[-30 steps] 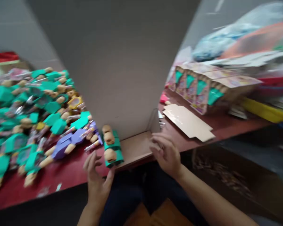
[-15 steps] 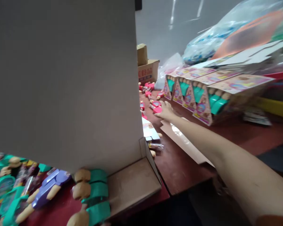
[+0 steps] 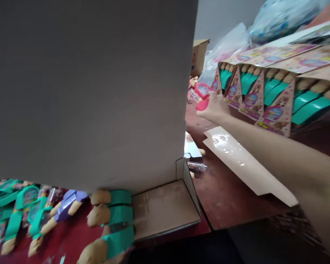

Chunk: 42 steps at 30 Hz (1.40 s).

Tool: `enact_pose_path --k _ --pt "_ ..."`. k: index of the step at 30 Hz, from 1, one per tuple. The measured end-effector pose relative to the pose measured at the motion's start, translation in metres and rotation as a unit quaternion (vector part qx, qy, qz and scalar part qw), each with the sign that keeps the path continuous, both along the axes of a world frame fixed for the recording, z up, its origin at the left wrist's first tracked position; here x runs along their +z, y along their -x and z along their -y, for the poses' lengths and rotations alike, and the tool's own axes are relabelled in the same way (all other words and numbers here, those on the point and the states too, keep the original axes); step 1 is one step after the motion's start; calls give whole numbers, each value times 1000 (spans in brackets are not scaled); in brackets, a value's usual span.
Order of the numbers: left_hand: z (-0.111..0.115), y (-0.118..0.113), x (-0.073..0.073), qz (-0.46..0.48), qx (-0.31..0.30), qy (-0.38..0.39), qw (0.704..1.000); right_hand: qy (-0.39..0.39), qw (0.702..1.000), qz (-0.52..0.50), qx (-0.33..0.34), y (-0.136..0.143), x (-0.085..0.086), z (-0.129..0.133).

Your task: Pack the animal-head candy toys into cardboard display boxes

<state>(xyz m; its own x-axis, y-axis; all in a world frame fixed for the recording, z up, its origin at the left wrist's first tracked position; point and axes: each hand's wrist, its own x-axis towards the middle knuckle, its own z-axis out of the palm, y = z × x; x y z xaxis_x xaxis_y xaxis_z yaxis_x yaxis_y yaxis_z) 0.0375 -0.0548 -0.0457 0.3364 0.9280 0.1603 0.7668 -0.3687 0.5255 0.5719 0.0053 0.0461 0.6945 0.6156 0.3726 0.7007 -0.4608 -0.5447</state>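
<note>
My right hand (image 3: 216, 106) reaches out at the right, its fingers closed on a pink plastic toy (image 3: 202, 105); motion blur softens the grip. Just beyond it lies another pink toy with an oval frame (image 3: 202, 90). A large grey cardboard panel (image 3: 93, 91) rises in front of me, joined to a shallow cardboard tray (image 3: 165, 209). Teal toys with tan heads (image 3: 120, 214) are lined up at the tray's left end. Below them a skin-coloured patch shows at the bottom edge; I cannot tell whether it is my left hand.
Printed triangular boxes (image 3: 275, 106) holding teal toys stand in a row at the right. A flat card piece (image 3: 244, 165) lies on the brown table (image 3: 220, 205). Loose teal toys (image 3: 13, 223) and a purple toy (image 3: 68, 205) lie at lower left. Plastic bags (image 3: 286, 18) are behind.
The view has shifted, so the triangular boxes look nearer. My right hand has gone from spread fingers over the pink toys to closing round one.
</note>
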Motion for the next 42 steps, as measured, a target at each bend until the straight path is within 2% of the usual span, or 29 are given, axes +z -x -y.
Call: enact_pose_path --k 3,6,8,11,15,18,20,22,25,29,31,34,39,41,42 --pt "4 -8 8 12 -26 16 999 -10 1000 23 11 21 0 62" --pt "5 -19 16 19 -64 48 997 31 999 -17 25 49 -20 124" --pt "4 -25 19 23 -79 41 996 72 996 -50 25 71 -34 154" --pt "6 -28 18 32 -68 -36 997 94 995 -38 5 102 -50 183" --pt "26 -25 15 104 -64 -180 976 97 990 101 -27 126 -66 212" --pt "55 -21 15 147 -52 -285 946 100 985 138 35 130 -77 235" --pt "74 -21 18 150 -96 -317 931 96 983 139 73 130 -78 248" --pt "89 -26 21 148 -193 -300 923 81 982 149 86 130 -75 256" --pt "99 -43 23 155 -331 -226 903 66 965 211 139 131 -68 257" --pt "105 -67 17 162 -409 -160 884 142 900 325 252 128 -67 244" --pt "109 -73 15 163 -428 -143 877 164 871 358 294 125 -66 236" --pt "114 -73 12 180 -428 -140 875 169 845 372 347 123 -64 220" --pt "113 -62 7 207 -364 -134 898 189 792 363 453 125 -56 197" --pt "112 -56 4 210 -349 -125 905 151 797 360 461 123 -49 202" --pt "112 -53 3 211 -345 -126 906 117 817 345 446 122 -43 209"
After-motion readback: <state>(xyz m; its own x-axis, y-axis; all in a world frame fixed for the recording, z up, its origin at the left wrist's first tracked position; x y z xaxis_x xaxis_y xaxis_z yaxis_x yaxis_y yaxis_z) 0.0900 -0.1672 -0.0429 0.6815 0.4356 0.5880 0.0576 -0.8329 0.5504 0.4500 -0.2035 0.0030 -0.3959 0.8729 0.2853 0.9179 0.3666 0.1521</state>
